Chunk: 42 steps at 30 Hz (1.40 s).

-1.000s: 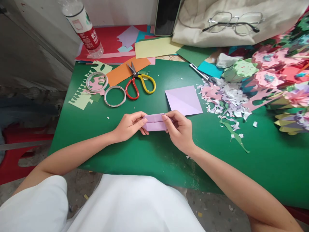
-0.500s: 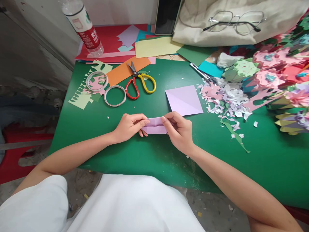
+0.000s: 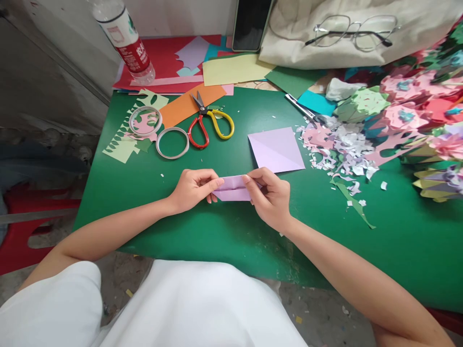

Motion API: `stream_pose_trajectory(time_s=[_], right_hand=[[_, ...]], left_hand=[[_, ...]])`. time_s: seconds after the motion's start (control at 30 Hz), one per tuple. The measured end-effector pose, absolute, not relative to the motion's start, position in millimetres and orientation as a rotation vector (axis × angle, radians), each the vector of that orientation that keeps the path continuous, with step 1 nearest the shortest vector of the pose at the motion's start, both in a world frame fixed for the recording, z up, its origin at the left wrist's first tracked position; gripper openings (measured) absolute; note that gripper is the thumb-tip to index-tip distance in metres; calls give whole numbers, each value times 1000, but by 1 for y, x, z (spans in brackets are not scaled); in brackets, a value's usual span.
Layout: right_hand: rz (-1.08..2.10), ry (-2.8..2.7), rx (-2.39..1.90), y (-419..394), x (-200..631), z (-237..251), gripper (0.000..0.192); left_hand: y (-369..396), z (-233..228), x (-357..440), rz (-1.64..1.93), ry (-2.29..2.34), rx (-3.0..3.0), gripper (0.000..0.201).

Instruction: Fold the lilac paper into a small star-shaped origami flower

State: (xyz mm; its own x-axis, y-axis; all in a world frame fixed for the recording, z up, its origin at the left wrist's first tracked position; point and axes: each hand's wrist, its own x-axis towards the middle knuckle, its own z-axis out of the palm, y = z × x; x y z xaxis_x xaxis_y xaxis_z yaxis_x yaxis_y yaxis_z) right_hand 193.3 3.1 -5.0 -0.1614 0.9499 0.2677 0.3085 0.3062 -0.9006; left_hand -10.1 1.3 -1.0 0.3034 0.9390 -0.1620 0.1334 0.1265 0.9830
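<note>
Here's the small folded strip of lilac paper [image 3: 233, 188], low over the green table top [image 3: 224, 231], right in the middle near the front edge. Thin, feather-light stuff by the look of it: it should bend at a touch, crease for good where pinched, and tear if tugged, so the short ends look like the place to take it, with fingertips only. And that's how it is held. The left hand [image 3: 193, 189] closes on the left end, index finger laid along the top fold, thumb beneath. The right hand [image 3: 271, 195] pinches the right end, fingers curled over the upper edge. The strip spans the gap between them, flat and level; whether it touches the table I can't tell.

Just beyond the right hand lies a flat square sheet of lilac paper [image 3: 277, 149]. Further back, red-and-yellow-handled scissors [image 3: 210, 127], and left of them two clear tape rings [image 3: 159, 132]. Off to the right, a heap of pink and white paper scraps [image 3: 340, 144].
</note>
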Motion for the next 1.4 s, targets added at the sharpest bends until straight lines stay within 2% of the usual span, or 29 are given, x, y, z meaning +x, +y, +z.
stream_pose_trajectory(time_s=[0.37, 0.6, 0.87, 1.1, 1.23, 1.4], right_hand=[[989, -1560, -1170, 6, 194, -8, 21], [1244, -1377, -1086, 9, 195, -12, 25], [1188, -1529, -1048, 8, 196, -12, 20], [1087, -1826, -926, 5, 195, -11, 14], [1164, -1790, -951, 5, 194, -11, 9], [1200, -1814, -1020, 6, 194, -12, 24]], left_hand=[[5, -2, -10, 793, 976, 1236, 36], [4, -2, -10, 900, 1025, 1235, 31], [4, -5, -12, 866, 1020, 1513, 19], [4, 0, -14, 696, 1071, 1665, 28], [3, 0, -13, 730, 1147, 1670, 27], [4, -1, -13, 726, 1188, 1559, 30]])
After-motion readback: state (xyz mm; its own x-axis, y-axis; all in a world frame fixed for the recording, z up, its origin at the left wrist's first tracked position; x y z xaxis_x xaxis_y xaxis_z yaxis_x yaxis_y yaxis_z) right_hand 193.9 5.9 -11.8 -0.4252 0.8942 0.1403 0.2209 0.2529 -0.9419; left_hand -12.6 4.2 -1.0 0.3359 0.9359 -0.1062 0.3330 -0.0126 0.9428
